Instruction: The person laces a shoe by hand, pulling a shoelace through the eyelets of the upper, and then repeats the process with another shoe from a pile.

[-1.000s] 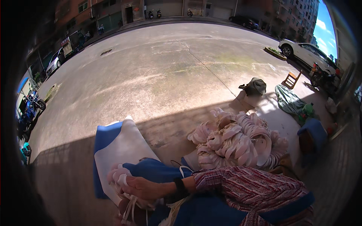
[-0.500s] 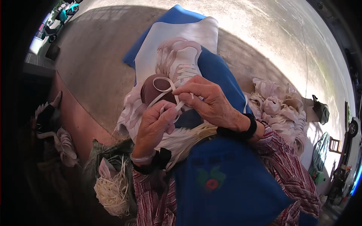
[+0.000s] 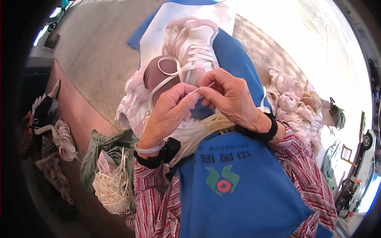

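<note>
My left hand and my right hand meet in front of me, each pinching a white shoelace between thumb and fingertips. Beyond my fingers the lace runs up in a loop over a brown rounded piece. That piece lies beside a white and pink shoe upper, whose front is laced in a criss-cross. More pink and white uppers are heaped to the left of it. A bundle of loose cream laces lies across my lap, just below my hands.
A blue apron covers my lap. Several uppers are piled at the right. On the left, a tangle of laces sits by a green sack, near a pink ledge. A white car stands far right.
My hands have come closer together, and their fingertips now meet at the lace. The whole view has shifted, with the shoe uppers appearing higher and larger.
</note>
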The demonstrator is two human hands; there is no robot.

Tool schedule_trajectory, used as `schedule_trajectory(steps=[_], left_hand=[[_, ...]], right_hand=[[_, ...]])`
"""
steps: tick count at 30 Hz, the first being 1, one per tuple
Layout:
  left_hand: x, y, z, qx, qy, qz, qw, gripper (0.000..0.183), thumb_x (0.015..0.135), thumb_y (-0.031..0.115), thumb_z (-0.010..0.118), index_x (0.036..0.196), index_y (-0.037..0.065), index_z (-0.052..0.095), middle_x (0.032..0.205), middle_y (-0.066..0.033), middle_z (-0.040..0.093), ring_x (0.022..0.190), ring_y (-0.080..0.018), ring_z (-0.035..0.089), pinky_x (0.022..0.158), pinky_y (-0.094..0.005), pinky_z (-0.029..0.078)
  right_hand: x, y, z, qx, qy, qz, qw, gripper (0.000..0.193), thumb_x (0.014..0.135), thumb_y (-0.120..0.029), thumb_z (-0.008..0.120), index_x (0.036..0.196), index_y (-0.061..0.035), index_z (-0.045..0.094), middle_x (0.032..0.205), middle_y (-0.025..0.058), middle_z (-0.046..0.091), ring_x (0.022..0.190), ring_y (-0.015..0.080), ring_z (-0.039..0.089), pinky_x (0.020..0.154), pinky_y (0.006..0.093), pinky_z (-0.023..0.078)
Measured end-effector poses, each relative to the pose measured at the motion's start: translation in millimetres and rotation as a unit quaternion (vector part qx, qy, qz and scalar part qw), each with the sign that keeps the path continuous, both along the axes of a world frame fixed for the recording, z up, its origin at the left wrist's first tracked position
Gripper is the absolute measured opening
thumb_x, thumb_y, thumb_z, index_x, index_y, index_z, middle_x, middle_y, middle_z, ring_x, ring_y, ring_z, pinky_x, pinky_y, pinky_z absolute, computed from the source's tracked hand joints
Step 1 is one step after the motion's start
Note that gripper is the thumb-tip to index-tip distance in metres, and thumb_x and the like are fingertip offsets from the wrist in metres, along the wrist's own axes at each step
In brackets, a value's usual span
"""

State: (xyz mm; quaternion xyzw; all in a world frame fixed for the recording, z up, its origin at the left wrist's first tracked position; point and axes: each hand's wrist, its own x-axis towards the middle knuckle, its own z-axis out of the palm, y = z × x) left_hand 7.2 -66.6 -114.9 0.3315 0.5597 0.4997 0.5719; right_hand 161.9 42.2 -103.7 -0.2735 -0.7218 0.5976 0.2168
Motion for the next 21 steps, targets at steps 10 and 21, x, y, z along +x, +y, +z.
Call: schedule_trajectory(steps=[10, 21], left_hand=[[4.2, 25.2, -22.2, 0.056, 0.116, 0.168, 0.977, 0.019, 0.094, 0.020, 0.062, 0.095, 0.001, 0.065, 0.069, 0.0042, 0.058, 0.059, -0.0020, 0.048, 0.052, -0.0197, 0.040], [5.1, 35.7, -25.6, 0.076, 0.311, 0.186, 0.929, 0.017, 0.088, 0.015, 0.066, 0.096, 0.001, 0.067, 0.076, -0.0124, 0.069, 0.066, -0.0149, 0.066, 0.062, -0.0291, 0.050]], right_hand=[[44.4, 4.4, -15.1, -0.391, -0.040, 0.000, 0.920, 0.045, 0.100, -0.024, 0.050, 0.134, 0.0055, 0.042, 0.087, 0.0107, 0.064, 0.055, 0.0092, 0.061, 0.044, 0.0202, 0.049], [-2.7, 1.0, -48.7, -0.627, 0.077, 0.026, 0.775, 0.040, 0.102, -0.046, 0.041, 0.120, -0.0106, 0.045, 0.086, 0.0109, 0.067, 0.060, 0.0135, 0.064, 0.040, 0.0267, 0.047]])
